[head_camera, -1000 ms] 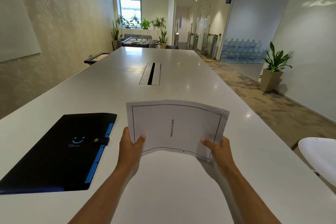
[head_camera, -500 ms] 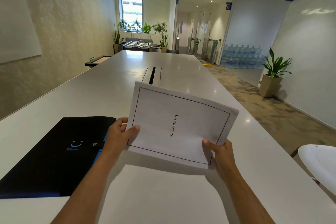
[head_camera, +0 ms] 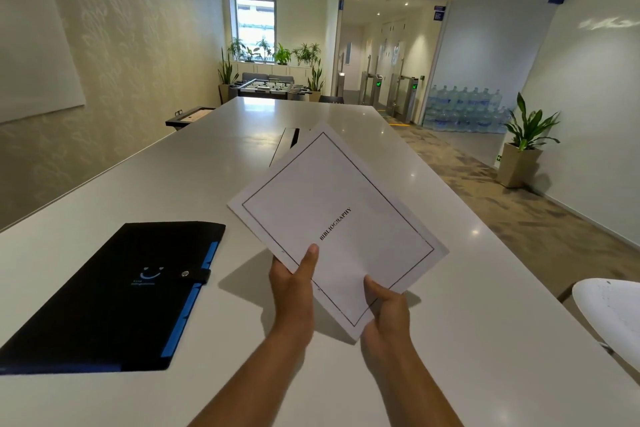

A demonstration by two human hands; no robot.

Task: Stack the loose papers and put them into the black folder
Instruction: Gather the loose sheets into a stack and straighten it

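I hold a stack of white papers [head_camera: 332, 215] above the table, turned diagonally, its top sheet framed by a thin black border and printed "BIBLIOGRAPHY". My left hand [head_camera: 294, 282] grips the stack's near left edge with the thumb on top. My right hand [head_camera: 386, 308] pinches the near corner. The black folder [head_camera: 114, 298] lies shut on the white table to the left of my hands, with a blue edge and a snap strap fastened on its right side.
The long white table [head_camera: 214, 163] stretches away, with a cable slot [head_camera: 289, 139] in its middle behind the papers. A white chair [head_camera: 613, 312] stands at the right edge. A potted plant [head_camera: 523, 149] and stacked water bottles [head_camera: 464, 111] stand off to the right.
The stack has been lifted higher and rotated clockwise into a diagonal. My left hand slid right, off the folder side, to the near edge; both hands now sit close together.
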